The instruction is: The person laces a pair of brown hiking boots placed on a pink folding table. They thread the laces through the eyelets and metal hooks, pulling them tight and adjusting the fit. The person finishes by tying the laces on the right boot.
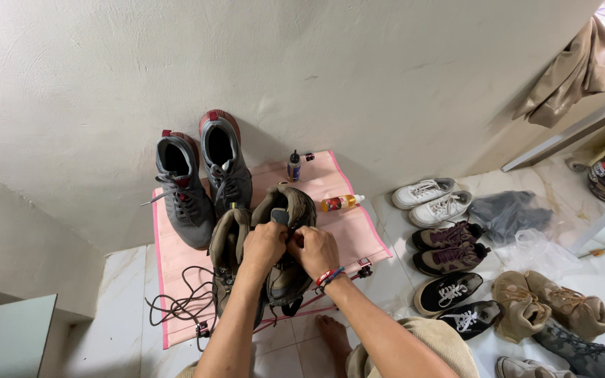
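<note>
My left hand (263, 244) and my right hand (314, 250) meet over a worn brown boot (287, 210), both gripping it near the tongue and lace area. Its matching brown boot (228, 246) lies just to the left, partly hidden by my left forearm. Both boots rest on a pink folding table (355, 227). Loose dark laces (182, 301) trail off the table's left front corner. My right wrist wears coloured bands.
A grey pair of sneakers (201, 178) leans against the white wall. A small dark bottle (293, 165) and an orange bottle (339, 203) lie on the table. Several pairs of shoes (448, 231) sit on the tiled floor to the right. My bare foot (332, 332) is below.
</note>
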